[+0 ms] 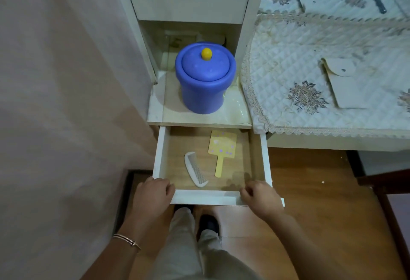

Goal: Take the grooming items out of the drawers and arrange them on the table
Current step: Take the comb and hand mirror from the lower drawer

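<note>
Quilted table (299, 62) beside a white cabinet; its drawer (163, 146) stands open. Inside lie a white comb (195, 168) and a yellow hand mirror (222, 147), apart. Left hand (154, 193) and right hand (260, 197) curl over the drawer's front edge.

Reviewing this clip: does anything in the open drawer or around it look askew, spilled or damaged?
Nothing spilled or broken. The white comb and the yellow hand mirror lie loose and at slight angles in the open drawer, apart from each other. The quilted table cover looks stained. Both hands, left hand and right hand, are at the drawer's front edge.
</note>
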`<action>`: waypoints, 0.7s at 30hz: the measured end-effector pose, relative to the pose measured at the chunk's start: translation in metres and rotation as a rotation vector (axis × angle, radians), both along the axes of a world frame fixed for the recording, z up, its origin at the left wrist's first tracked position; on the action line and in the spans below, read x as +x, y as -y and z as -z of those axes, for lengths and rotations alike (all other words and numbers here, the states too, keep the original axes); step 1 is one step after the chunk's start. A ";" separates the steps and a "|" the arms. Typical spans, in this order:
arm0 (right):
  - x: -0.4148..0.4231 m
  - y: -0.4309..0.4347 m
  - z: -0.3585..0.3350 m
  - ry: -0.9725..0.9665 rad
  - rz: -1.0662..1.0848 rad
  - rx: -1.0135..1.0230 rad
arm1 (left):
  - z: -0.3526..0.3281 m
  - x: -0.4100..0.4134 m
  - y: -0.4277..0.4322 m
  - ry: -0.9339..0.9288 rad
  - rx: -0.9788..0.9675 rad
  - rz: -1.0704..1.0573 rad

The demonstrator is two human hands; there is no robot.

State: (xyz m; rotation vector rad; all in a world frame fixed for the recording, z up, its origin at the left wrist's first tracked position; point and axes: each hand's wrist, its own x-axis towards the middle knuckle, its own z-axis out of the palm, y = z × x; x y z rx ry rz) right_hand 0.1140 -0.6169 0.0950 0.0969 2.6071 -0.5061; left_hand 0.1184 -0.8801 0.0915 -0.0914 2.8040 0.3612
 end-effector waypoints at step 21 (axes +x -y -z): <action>-0.031 0.053 0.047 0.280 0.466 -0.220 | 0.057 -0.039 -0.043 0.295 0.340 -0.356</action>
